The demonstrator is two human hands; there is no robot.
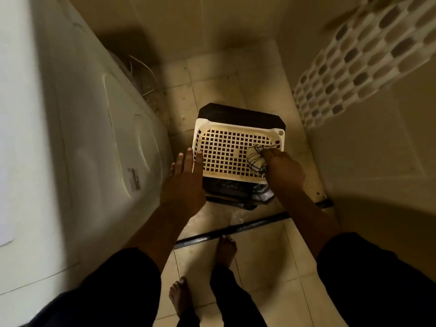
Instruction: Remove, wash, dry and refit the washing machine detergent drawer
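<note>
The white sheet-metal washing machine (77, 138) fills the left side. Its side panel is smooth, pressed with shallow rounded ribs, and carries a small label. The detergent drawer itself cannot be made out anywhere in view, neither in the hands nor on the machine's visible faces.

A glossy beige tiled floor (212, 74), gritty along the machine's foot, runs to the far wall. On the right hangs a patterned sheet of pale and grey oval cells (354, 67), too blurred to name its material.

In the middle stands a dark, hard-edged box-like stand (236, 112) with clipped corners. On it lies a cream rigid plastic tray with a square-hole grid (236, 125).

The left hand (185, 182) lies flat with its fingers straight and close together, touching the tray's left rim. The right hand (283, 168) has its fingers curled on a soft, crumpled pale cloth with dark stripes (256, 159) at the tray's right side.

This looks like the drying stage, with the cloth being taken up or worked on the tray. The next move probably calls for lifting the limp cloth free without snagging it on the grid, while the left hand steadies the light tray.
</note>
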